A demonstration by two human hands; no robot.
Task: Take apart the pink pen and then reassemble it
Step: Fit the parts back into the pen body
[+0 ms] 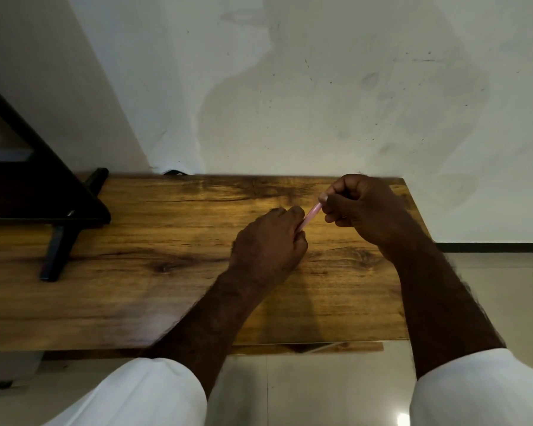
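Note:
The pink pen (310, 216) is held slanted above the wooden table (154, 241), between both hands. My left hand (268, 244) is closed around its lower end. My right hand (360, 209) pinches its upper end with fingertips and thumb. Only a short pink stretch shows between the hands; both ends are hidden by fingers. I cannot tell whether the pen is in one piece or pulled apart.
A black monitor with a black stand (59, 238) occupies the table's left side. A white wall (290, 87) rises directly behind the table. The table's right edge (419, 216) lies just past my right hand, with tiled floor (490, 302) beyond.

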